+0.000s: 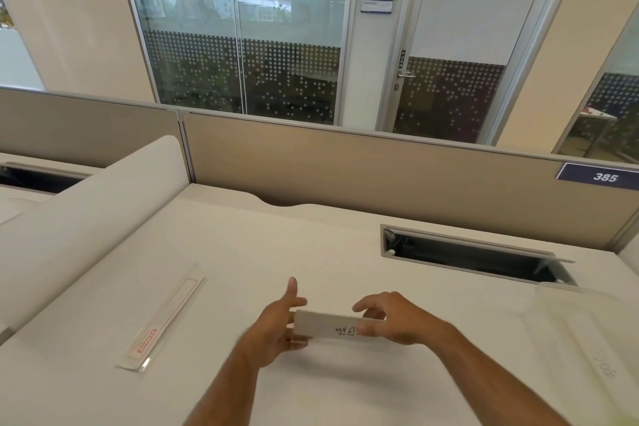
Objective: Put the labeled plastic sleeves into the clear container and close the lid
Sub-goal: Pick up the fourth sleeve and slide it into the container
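While I am holding one labeled sleeve (337, 327) by its two ends just above the desk (276, 235), my left hand (281, 325) is pinching the left end with the forefinger pointing up, and my right hand (390, 316) is curling over the right end, thumb beneath. I am gripping it this way, I think, to keep the thin strip flat and level, its handwritten label facing me upside down. Well to my left, a second sleeve (162, 320) with red print is lying flat on the desk, waiting its turn. At the far right the clear container (584, 332) is sitting on the desk, faint against the white top; whether its lid is on I cannot tell.
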{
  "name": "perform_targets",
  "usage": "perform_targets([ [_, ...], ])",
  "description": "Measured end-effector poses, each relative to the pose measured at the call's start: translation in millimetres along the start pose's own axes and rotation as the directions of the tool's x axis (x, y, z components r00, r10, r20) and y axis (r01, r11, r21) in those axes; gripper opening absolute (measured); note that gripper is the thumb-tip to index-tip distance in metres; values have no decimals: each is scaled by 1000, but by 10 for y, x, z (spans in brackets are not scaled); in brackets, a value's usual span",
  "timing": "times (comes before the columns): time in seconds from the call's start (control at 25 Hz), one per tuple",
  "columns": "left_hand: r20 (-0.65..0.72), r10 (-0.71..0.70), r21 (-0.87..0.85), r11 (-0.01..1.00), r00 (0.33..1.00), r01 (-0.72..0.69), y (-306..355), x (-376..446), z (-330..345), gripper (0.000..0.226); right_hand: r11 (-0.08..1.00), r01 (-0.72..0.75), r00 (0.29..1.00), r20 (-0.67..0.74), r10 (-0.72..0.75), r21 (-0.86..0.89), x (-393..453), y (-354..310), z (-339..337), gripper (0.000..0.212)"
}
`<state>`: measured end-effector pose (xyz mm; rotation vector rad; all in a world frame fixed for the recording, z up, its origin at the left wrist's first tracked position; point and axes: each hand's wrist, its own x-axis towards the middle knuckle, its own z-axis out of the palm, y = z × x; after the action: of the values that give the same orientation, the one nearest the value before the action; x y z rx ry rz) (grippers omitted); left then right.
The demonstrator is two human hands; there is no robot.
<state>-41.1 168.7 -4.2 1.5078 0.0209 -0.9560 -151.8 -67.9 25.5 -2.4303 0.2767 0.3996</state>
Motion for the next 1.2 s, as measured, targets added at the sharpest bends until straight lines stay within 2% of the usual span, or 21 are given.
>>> perform_targets([
  [0.16, -17, 113, -166, 980, 994, -114, 45, -30, 206, 82, 966, -51, 998, -25, 59, 254, -112, 63, 26, 34],
  [0.28, 9, 166, -101, 981, 986, -165, 84, -96, 403, 80, 874, -83, 992, -43, 117, 479, -197, 65, 94, 26],
  [0.36, 27, 180, -11, 984, 983, -180, 91, -150, 528, 74, 769, -89, 984, -64, 167, 633, -240, 63, 149, 26],
  [0.52, 57, 220, 157, 961, 974, -227, 70, -241, 725, 66, 479, -29, 977, -76, 199, 877, -287, 48, 226, 23],
  [0.72, 121, 320, 241, 909, 940, -341, 8, -264, 879, 61, 166, 131, 969, -161, 185, 977, -347, 41, 286, 35],
  [0.8, 141, 362, 279, 878, 921, -388, -4, -243, 901, 64, 98, 152, 961, -170, 218, 984, -377, 60, 310, 43],
  [0.96, 134, 416, 331, 836, 899, -437, -13, -199, 913, 71, 53, 104, 952, -115, 283, 993, -447, 116, 358, 41],
  [1.08, 142, 432, 233, 860, 890, -455, -28, -171, 923, 55, 53, 137, 943, -147, 297, 989, -522, 106, 344, 45],
  [1.2, 109, 427, 190, 877, 897, -441, -10, -150, 895, 36, 40, 224, 903, -223, 367, 974, -595, 184, 240, 45],
])
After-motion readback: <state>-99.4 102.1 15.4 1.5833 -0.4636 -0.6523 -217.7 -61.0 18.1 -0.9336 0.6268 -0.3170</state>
